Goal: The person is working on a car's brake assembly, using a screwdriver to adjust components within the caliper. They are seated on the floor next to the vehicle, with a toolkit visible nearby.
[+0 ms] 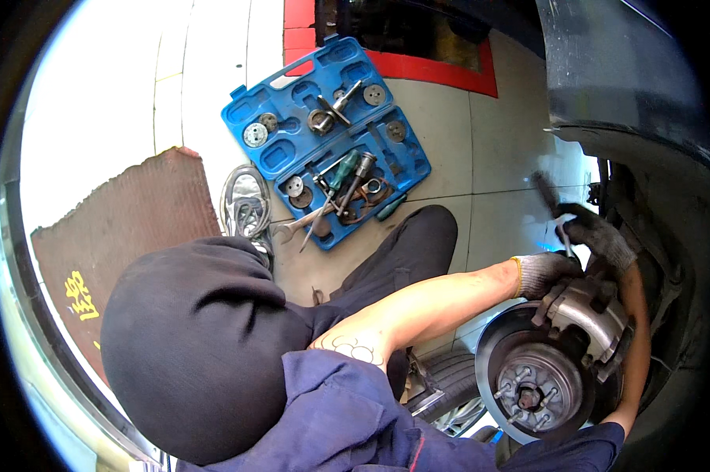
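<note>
My left hand (548, 273), in a dark-palmed glove with a pale cuff, reaches to the upper edge of a brake caliper (587, 315); its fingertips are hidden. The caliper sits over a brake disc (490, 350) with a studded hub (530, 393). My right arm bends round the caliper's far side. Just above it my gloved right hand (599, 234) is closed near a shiny metal piece (565, 234) that reaches down toward the left hand. Beside its fingers is a dark, motion-smeared shape (544, 191), too blurred to name.
A blue tool case (245, 114) lies spread on the tiled floor with round discs, a green-handled screwdriver (344, 167) and a wrench (296, 226). A wheel (449, 381) lies below the disc. Dark car bodywork (630, 71) overhangs on the right. A brown mat (134, 212) lies left.
</note>
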